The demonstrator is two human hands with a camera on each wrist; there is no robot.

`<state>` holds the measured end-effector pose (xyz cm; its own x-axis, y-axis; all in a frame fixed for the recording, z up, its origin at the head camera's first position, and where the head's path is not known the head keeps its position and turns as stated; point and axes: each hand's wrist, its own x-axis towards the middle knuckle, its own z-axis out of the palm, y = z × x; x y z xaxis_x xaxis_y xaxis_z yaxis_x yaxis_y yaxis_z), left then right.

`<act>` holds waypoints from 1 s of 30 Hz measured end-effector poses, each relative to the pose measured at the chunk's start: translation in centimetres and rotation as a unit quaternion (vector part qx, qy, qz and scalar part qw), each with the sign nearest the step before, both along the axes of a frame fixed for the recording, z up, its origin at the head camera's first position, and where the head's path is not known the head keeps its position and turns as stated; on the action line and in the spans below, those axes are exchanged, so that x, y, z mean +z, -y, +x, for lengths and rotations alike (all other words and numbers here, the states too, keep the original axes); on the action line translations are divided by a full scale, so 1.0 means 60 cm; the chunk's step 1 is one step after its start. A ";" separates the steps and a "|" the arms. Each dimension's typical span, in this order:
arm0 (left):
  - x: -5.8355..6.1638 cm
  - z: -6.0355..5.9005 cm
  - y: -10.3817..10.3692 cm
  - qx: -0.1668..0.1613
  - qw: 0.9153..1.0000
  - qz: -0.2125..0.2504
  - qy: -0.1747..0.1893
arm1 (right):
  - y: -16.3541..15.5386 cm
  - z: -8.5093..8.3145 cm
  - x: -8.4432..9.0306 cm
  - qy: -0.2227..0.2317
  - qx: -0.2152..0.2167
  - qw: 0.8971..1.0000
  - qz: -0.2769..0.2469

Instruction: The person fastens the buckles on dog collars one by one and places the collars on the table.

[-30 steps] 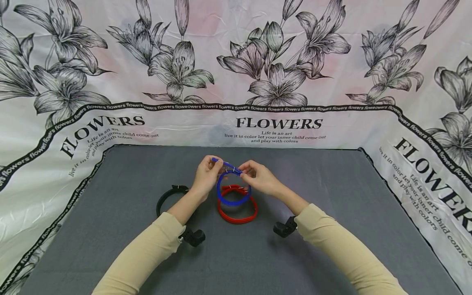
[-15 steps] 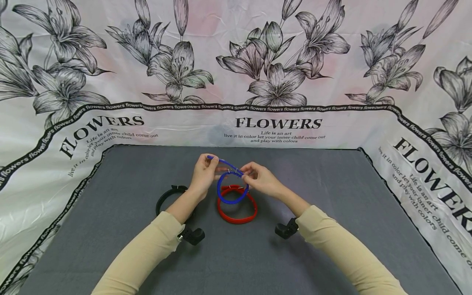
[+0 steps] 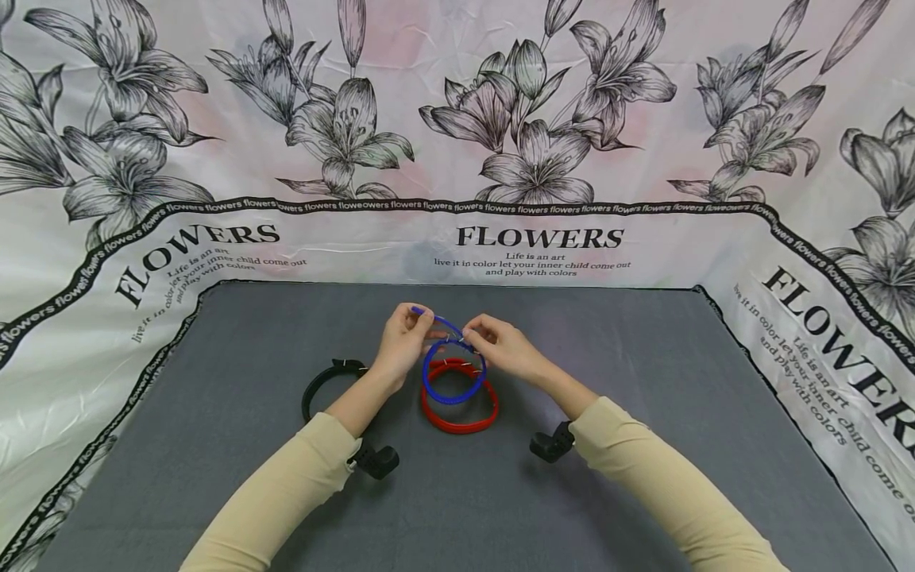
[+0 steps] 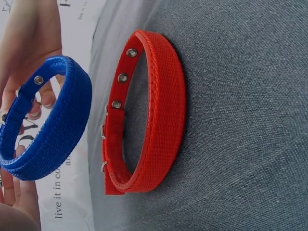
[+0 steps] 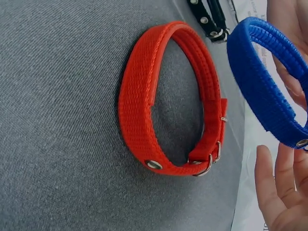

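Note:
Both hands hold a blue collar [image 3: 457,400] with metal eyelets above the table, closed into a loop. Thumb and fingers of the left hand [image 3: 396,345] pinch the strap's free end, which slants up to the left. My right hand [image 3: 503,347] pinches the collar beside its buckle, which the fingers partly cover. In the left wrist view the blue collar [image 4: 65,137] shows a woven outer side. Below it, a red buckled collar [image 3: 461,429] stands on its edge on the cloth; its eyelets and metal buckle show in the right wrist view.
A black collar [image 3: 309,397] lies to the left, partly hidden behind the left forearm. Grey cloth [image 3: 457,508] covers the table. White floral fabric [image 3: 400,246] with printed lettering rises at the back and sides.
The left hand drew the strap end up and left, then came back slightly toward the right. The blue loop now hangs a little lower. Red and black collars have not moved.

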<state>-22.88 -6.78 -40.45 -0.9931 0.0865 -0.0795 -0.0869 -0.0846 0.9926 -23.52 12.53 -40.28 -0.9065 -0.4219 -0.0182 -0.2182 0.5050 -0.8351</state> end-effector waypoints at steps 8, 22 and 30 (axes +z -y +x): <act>0.001 0.003 -0.001 -0.008 1.000 -0.012 -0.005 | 0.001 0.000 0.002 0.054 0.011 0.998 -0.014; 0.000 0.002 -0.006 0.004 0.998 -0.060 -0.018 | -0.003 -0.004 0.002 0.076 0.053 0.995 -0.028; -0.005 0.006 -0.010 -0.074 0.985 -0.151 -0.024 | -0.001 -0.006 -0.001 0.046 0.041 0.998 -0.015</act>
<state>-22.54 -6.18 -40.74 -0.9744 0.2109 -0.0782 -0.0293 0.2259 0.9737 -23.85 12.57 -40.34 -0.8644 -0.4954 -0.0855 -0.1794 0.4627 -0.8682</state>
